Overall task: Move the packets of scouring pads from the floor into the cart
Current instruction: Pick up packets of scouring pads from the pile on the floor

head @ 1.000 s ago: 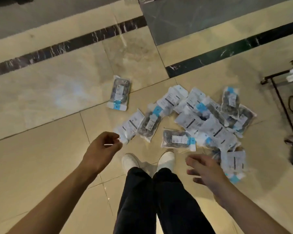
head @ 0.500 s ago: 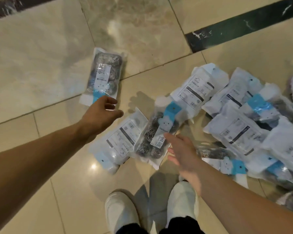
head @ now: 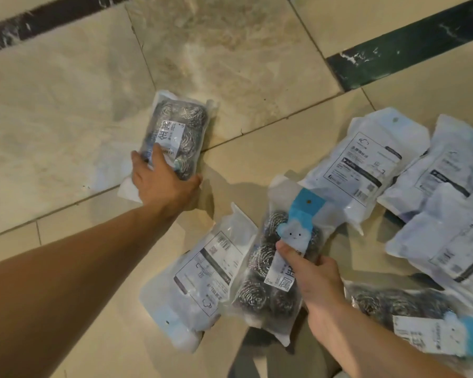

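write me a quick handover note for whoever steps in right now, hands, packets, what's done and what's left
Left hand: closing its grip on the lone packet, which lies apart on the marble floor.
Right hand: grip around the clear packet with the blue header, thumb on its label; whether it has left the floor is unclear.
Other packets: one label-side-up packet between the two hands, more in a heap to the right.
Done: nothing visibly in the cart, which is out of view.
Left: lift these two, carry them to the cart, then clear the rest.
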Motion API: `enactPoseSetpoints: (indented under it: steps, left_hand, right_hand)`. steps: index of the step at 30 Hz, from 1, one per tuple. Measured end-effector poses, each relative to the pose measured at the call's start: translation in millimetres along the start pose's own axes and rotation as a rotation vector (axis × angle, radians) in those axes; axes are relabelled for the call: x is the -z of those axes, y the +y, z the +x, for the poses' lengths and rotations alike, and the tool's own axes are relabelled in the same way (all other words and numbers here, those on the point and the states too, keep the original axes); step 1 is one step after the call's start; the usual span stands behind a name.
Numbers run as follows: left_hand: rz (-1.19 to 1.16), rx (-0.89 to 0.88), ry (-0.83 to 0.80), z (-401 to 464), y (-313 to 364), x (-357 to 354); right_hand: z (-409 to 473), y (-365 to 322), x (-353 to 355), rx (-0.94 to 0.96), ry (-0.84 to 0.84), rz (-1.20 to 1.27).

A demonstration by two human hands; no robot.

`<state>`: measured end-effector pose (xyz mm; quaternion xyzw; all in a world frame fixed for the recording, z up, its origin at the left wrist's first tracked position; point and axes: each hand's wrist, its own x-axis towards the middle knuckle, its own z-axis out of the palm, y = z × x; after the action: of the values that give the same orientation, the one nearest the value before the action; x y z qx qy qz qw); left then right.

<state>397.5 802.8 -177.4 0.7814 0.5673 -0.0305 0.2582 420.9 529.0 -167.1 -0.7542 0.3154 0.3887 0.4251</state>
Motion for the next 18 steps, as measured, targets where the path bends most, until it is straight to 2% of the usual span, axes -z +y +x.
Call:
enactPoseSetpoints:
  steps: [7,11,14,18]
  left_hand:
    - [0.074,0.076,0.044,7.8,-21.3,-10.7]
    - [0.179,0.110,-0.012,0.1,-19.9,-11.0]
    - [0.238,0.070,-0.079,-17.7,-23.6,-11.4]
    - [0.151,0.051,-0.129,-44.3,-35.3,-13.2]
  right_hand:
    - [5.8,-9.4,-10.2,0.033,-0.062,-0.046]
    - [1.6,-17.0,-15.0,0.047,-0.094,-0.004]
    - [0.1,-22.0,-12.7,0.027,-0.119,0.082]
    - [0.8,-18.9,-4.5,0.045,-0.122,0.092]
